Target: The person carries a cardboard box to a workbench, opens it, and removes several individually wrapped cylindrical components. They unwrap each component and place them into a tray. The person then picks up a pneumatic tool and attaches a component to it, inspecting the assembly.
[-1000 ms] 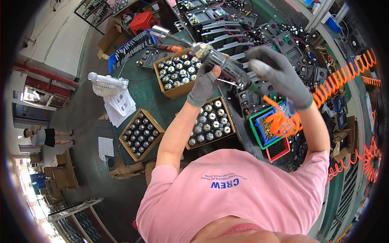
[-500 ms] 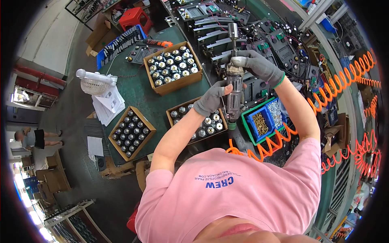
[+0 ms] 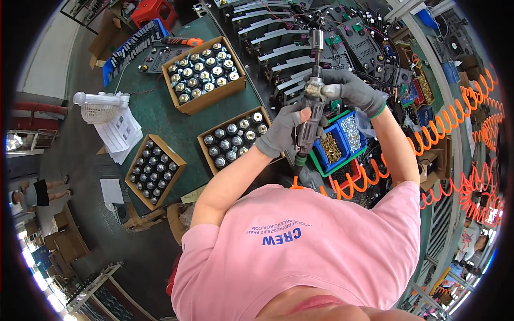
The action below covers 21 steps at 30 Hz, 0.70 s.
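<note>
An air screwdriver [image 3: 309, 122] with a long metal socket at its far end is held between my two gloved hands, in front of my chest. My left hand [image 3: 279, 131], its thumb tip bare, wraps round the dark body from the left. Around the collar near the tool's shaft is my right hand [image 3: 348, 90], closed from the right side. The socket [image 3: 318, 39] points away from me and touches nothing. An orange coiled air hose [image 3: 369, 179] runs below and to the right of the tool.
Cartons of metal-topped black parts stand on the green table: one far [image 3: 243, 85], one near my left forearm [image 3: 203, 152], one at left [image 3: 179, 163]. Blue bins hold brass screws [image 3: 331, 150] and silver screws [image 3: 350, 132]. Black panels with wires [image 3: 369, 45] crowd the back right.
My view has turned a little, so the cartons sit further left. The tool leans slightly more to the right at its socket end. Both hands keep their hold on it.
</note>
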Tool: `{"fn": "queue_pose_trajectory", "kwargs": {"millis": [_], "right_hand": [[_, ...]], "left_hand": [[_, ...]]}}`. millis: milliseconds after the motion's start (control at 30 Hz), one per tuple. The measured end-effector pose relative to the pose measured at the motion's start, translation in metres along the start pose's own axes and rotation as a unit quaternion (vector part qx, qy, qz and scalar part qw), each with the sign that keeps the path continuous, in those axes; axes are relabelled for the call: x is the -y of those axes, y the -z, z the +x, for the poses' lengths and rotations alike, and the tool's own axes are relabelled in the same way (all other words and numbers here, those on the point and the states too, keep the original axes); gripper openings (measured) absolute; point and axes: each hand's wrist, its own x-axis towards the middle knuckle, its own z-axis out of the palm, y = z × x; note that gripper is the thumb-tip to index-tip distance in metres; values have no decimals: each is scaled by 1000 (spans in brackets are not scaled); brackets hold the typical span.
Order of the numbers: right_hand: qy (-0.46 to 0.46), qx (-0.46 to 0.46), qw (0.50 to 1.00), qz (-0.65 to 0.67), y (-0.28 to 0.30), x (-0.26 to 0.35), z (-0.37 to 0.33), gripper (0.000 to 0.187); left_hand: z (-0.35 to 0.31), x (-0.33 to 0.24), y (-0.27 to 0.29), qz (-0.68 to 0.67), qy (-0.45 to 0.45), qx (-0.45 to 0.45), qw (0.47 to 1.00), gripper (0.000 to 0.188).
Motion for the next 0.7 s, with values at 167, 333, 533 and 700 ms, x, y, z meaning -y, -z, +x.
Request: {"fn": "queue_pose_trajectory", "kwargs": {"millis": [167,333,533,700], "right_hand": [[-27,25,999,21,12,-1,-9,65],[-19,21,999,39,9,1,-12,60],[-7,56,998,24,4,16,-22,62],[19,63,997,32,-6,17,-31,62]], "left_hand": [[1,-3,-10,12,20,11,1000,62],[2,2,-5,13,40,14,999,62],[-3,2,-10,3,41,33,999,67],[-8,2,-13,-38,49,60,996,69]]}}
